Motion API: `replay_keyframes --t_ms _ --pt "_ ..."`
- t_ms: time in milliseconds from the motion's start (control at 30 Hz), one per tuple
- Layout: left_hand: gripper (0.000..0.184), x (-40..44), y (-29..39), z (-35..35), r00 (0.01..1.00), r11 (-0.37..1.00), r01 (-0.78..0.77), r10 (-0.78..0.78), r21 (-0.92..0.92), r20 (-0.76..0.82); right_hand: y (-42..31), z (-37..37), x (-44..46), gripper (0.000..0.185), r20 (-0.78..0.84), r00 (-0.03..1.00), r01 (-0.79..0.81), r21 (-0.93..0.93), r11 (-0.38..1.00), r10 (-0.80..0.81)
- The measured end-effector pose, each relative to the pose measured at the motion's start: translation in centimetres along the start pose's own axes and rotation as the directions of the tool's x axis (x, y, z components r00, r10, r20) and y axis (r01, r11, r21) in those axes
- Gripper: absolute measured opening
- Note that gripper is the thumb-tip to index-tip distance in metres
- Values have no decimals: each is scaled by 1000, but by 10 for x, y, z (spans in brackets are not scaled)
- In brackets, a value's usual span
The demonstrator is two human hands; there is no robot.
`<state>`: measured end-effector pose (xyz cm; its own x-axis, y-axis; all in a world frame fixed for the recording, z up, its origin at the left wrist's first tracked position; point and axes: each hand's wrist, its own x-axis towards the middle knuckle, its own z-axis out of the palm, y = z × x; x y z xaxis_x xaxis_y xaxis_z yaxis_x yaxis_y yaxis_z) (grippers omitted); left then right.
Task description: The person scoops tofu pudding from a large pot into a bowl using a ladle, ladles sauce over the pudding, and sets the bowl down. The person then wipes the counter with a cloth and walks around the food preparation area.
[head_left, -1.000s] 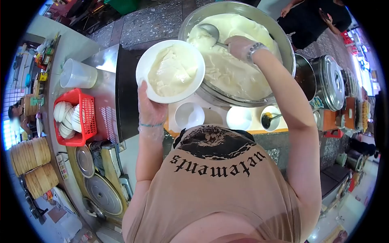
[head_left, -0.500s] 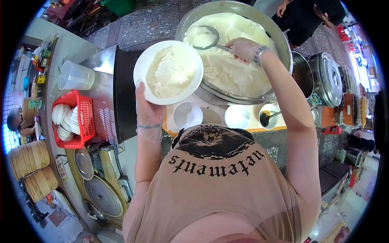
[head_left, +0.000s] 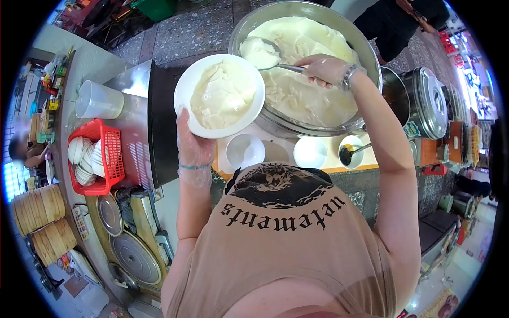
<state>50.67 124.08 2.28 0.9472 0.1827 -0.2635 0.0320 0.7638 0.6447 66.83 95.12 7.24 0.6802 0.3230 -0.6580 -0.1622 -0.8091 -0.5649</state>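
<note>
My left hand [head_left: 195, 135], in a clear plastic glove, grips the rim of a white bowl [head_left: 183, 108] from below. Soft white curd like tofu pudding [head_left: 222, 93] lies heaped in that bowl. Over a large metal pot [head_left: 379, 69] my gloved right hand [head_left: 323, 70] is closed around the handle of a flat metal ladle [head_left: 286, 67]. A smooth scoop of white curd [head_left: 259, 53] rests in the ladle, close to the bowl's upper right edge. More white curd [head_left: 313, 98] fills the pot, its surface cut and uneven.
Below the pot stand a white bowl [head_left: 245, 151], another white bowl [head_left: 310, 152] and a small bowl [head_left: 358, 159] with a dark spoon. At left are a red basket [head_left: 114, 159] of bowls and a plastic pitcher [head_left: 99, 99]. A lidded steel pot [head_left: 427, 103] stands right; a person [head_left: 392, 26] is beyond.
The ladle has moved slightly down and left toward the held bowl, its curd heaped higher. My right hand has shifted a little right and down; the left barely moved.
</note>
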Motion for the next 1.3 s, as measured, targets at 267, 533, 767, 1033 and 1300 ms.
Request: replay_keyframes --t_ms 267,533,767,1033,1300 --pt "52 -2 0 4 1000 999 18 -18 -31 10 9 -10 -10 48 -65 998 10 32 999 -8" --pt "53 -3 0 11 998 998 64 -64 -27 28 -9 -35 -64 49 -158 987 23 -48 999 -30" --pt "56 -10 -10 31 991 995 93 -96 37 90 -23 -57 -114 50 -83 991 91 -126 988 -102" --pt "55 -44 -48 59 993 995 87 -91 50 71 8 -33 -129 40 -57 776 490 -571 658 -628" --pt "56 -93 -72 74 998 998 12 -15 55 60 85 -25 -247 42 -329 746 429 -426 796 -578"
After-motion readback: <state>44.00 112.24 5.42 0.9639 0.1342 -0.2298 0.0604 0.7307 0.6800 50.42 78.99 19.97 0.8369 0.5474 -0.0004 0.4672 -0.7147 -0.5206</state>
